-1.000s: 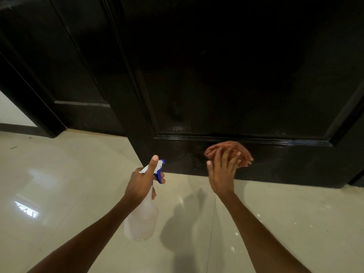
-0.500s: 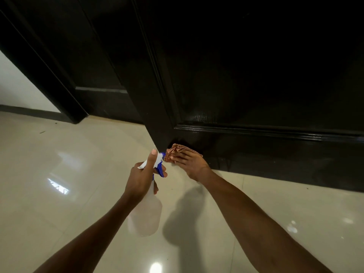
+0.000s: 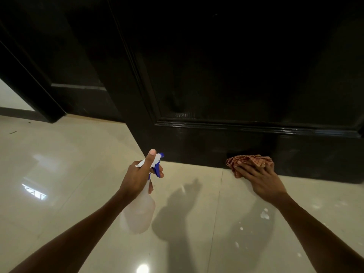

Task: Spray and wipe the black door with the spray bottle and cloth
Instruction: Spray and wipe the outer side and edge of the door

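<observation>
The black door (image 3: 236,79) fills the upper part of the head view, its glossy bottom rail just above the floor. My right hand (image 3: 260,180) presses a crumpled reddish-brown cloth (image 3: 250,161) against the lowest strip of the door, right of centre. My left hand (image 3: 137,178) grips the neck of a translucent spray bottle (image 3: 138,211) with a white and blue trigger head, its nozzle aimed toward the door's lower left corner. The bottle hangs above the floor, apart from the door.
A glossy cream tiled floor (image 3: 59,174) spreads below, with white specks at the lower right. A second black door panel and frame (image 3: 65,75) stand at the back left, beside a white wall strip (image 3: 11,97).
My right hand has swept the cloth to the right along the bottom rail, from the door's left corner. My left hand keeps the bottle in about the same pose.
</observation>
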Motion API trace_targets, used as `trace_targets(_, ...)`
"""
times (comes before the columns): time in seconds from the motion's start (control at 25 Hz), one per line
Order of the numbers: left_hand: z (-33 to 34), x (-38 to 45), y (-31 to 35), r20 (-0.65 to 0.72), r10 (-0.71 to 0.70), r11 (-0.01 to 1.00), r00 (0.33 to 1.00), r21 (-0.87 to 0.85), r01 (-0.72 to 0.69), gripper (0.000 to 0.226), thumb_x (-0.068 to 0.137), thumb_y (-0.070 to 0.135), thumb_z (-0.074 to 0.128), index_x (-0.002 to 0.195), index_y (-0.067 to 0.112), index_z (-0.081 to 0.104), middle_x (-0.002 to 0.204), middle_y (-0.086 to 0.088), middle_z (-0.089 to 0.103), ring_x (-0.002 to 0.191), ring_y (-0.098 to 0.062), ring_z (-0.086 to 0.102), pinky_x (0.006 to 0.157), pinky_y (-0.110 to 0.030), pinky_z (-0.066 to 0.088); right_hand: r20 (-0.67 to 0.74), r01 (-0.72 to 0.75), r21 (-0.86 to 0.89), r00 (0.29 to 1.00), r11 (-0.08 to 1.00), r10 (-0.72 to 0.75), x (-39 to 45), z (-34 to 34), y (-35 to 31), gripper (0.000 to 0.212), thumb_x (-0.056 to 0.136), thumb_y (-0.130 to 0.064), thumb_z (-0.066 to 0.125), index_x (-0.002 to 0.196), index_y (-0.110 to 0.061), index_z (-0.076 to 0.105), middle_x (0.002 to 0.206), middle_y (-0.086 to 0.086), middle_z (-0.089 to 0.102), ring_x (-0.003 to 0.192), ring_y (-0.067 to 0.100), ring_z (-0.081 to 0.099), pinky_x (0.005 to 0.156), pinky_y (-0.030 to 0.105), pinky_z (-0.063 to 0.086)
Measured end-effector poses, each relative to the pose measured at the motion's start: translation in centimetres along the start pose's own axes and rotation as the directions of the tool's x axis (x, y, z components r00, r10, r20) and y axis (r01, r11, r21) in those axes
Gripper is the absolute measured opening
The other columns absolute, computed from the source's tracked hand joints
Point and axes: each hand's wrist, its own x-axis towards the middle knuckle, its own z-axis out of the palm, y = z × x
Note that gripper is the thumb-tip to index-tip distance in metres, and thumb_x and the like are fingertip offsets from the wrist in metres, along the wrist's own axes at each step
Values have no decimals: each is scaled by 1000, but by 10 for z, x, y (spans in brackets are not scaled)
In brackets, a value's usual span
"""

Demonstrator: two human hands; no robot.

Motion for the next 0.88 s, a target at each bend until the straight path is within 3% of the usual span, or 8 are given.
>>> trace_targets(0.12, 6, -6, 4, 33, 4, 1000, 999, 7, -5, 76, 81, 70, 24, 88, 10, 71, 79, -2, 71, 51, -17, 58, 46, -20, 49, -32, 36, 36, 999, 999, -35, 19, -7, -14, 98, 85, -16, 64, 164, -32, 9, 170, -2, 15, 154, 28, 12, 124, 57, 1)
trace_targets(0.32, 25, -11, 33, 59, 34, 999, 998, -31, -32, 76, 81, 71, 26, 87, 10, 71, 79, -2, 72, 49, -15, 57, 46, -21, 49, -137, 209, 38, 970, 977, -202, 106, -66, -56, 84, 95, -25, 56, 164, -31, 9, 171, -4, 11, 155, 26, 21, 121, 41, -16)
trace_targets(0.56, 61, -23, 69, 143, 152, 987, 978, -67, -143, 74, 83, 70, 26, 84, 10, 70, 81, -3, 74, 50, -20, 58, 50, -27, 52, -189, -214, 320, 940, 923, 283, 17, -44, -6, 88, 95, -21, 59, 163, -36, 6, 170, -4, 1, 158, 33, -2, 125, 53, -5)
trace_targets(0.64, 66, -28, 74, 160, 170, 985, 972, -65, -162, 75, 84, 69, 26, 83, 9, 70, 83, -3, 73, 48, -20, 57, 49, -26, 51, -144, -442, 625, 744, 643, 652, -8, -27, -2, 72, 106, -27, 44, 164, -26, 2, 171, 7, -7, 156, 34, -15, 126, 46, -11)
trace_targets(0.72, 69, -32, 77, 167, 186, 982, 968, -71, -177, 74, 85, 67, 26, 84, 7, 70, 80, -3, 73, 46, -20, 56, 46, -25, 50, 216, -407, 910, 318, -73, 923, 4, -25, -3, 71, 107, -38, 33, 163, -11, 0, 170, 19, -6, 156, 36, -10, 127, 48, -6)
trace_targets(0.76, 71, -33, 79, 167, 187, 981, 968, -73, -177, 74, 86, 65, 27, 84, 6, 70, 76, -2, 73, 45, -19, 55, 45, -24, 49, 436, -265, 884, 168, -386, 884, 15, -34, -3, 76, 104, -47, 30, 163, -8, 3, 170, 21, 1, 156, 39, -1, 127, 56, 3)
trace_targets(0.8, 71, -34, 80, 161, 181, 982, 970, -79, -170, 73, 87, 64, 27, 85, 6, 70, 71, -1, 72, 43, -18, 54, 43, -23, 49, 554, -120, 832, 131, -542, 822, 25, -49, -8, 80, 100, -52, 31, 163, -6, 7, 169, 20, 8, 156, 41, 8, 125, 61, 11)
trace_targets(0.88, 69, -34, 80, 150, 172, 983, 974, -95, -159, 73, 86, 64, 27, 87, 5, 71, 73, -3, 73, 43, -18, 54, 42, -24, 49, 605, -23, 794, 131, -608, 785, 41, -89, -26, 66, 109, -35, 35, 162, -4, 10, 168, 12, 11, 156, 33, 10, 127, 47, 7)
